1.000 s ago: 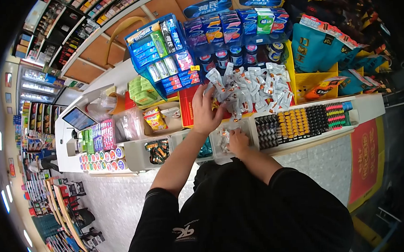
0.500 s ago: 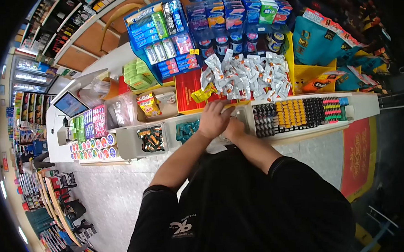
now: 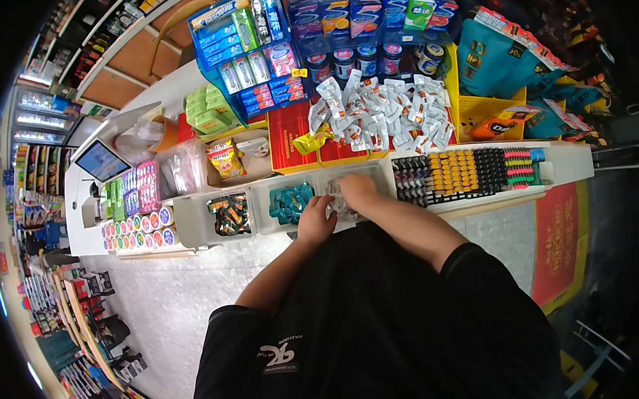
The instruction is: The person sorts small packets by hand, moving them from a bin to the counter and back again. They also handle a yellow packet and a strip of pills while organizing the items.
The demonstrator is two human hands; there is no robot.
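Note:
My right hand point(image 3: 357, 191) reaches down into a clear bin point(image 3: 376, 172) of small silvery packets point(image 3: 339, 200); its fingertips are hidden among them. Close by on the left, my left hand point(image 3: 316, 221) is at the bin's near left side, fingers bent and a gap showing between thumb and forefinger. I see nothing held in it. Beside that hand, a second bin holds teal wrapped packets point(image 3: 291, 203). Further left stands a bin of dark packets with orange and green point(image 3: 231, 214).
Behind the bins, white sachets point(image 3: 387, 113) and a yellow packet point(image 3: 312, 139) lie on a red box point(image 3: 286, 132). A blue gum rack point(image 3: 243, 55) rises at the back. Rows of small black and yellow items point(image 3: 455, 174) stand right; round tubs point(image 3: 140, 230) stand left.
My hands, earlier together and overlapping above the third bin, have separated. The left has drawn back toward me and down; the right has moved up into the bin, whose silvery packets now show.

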